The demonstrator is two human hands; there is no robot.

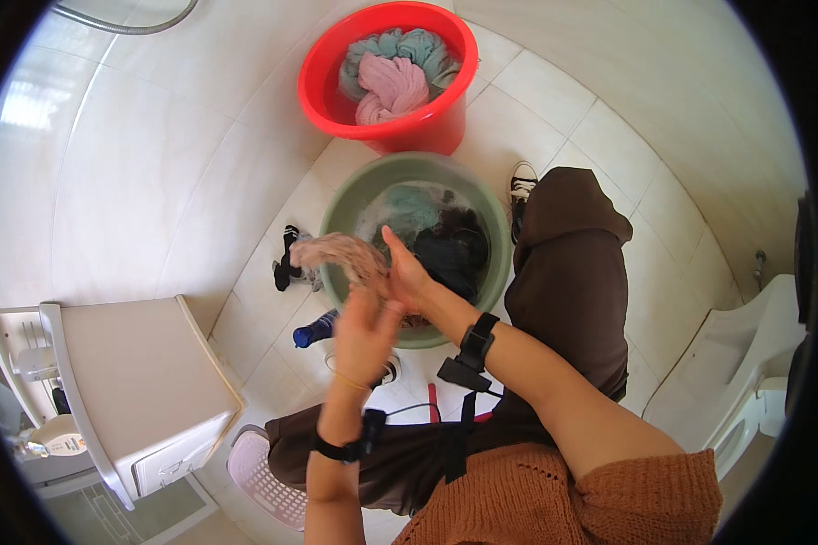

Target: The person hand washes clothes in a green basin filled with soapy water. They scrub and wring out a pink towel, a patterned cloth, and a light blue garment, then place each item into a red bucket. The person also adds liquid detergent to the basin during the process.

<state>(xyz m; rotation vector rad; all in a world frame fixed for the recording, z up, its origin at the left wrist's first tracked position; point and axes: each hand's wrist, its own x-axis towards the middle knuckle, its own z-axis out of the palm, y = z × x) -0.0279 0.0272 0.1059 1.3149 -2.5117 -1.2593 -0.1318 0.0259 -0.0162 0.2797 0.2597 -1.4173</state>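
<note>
Over the near left part of a green basin (501, 272), both my hands meet at a wet brownish-pink cloth (344, 253). My left hand (365, 334) is blurred at the cloth's lower end, its grip unclear. My right hand (407, 272) has its thumb raised and touches the cloth's right end; whether its fingers close on it is hidden. The cloth's other end sticks out leftward past the basin's rim. In the basin's sudsy water lie dark clothes (453, 255) and a teal cloth (412, 206).
Beyond the basin stands a red tub (388, 133) holding pink and grey-green cloths. Black socks (286, 262) and a blue-capped bottle (315, 330) lie on the tiles at left. A beige cabinet (143, 368) is at lower left, a pink perforated plastic stool (266, 477) near my leg.
</note>
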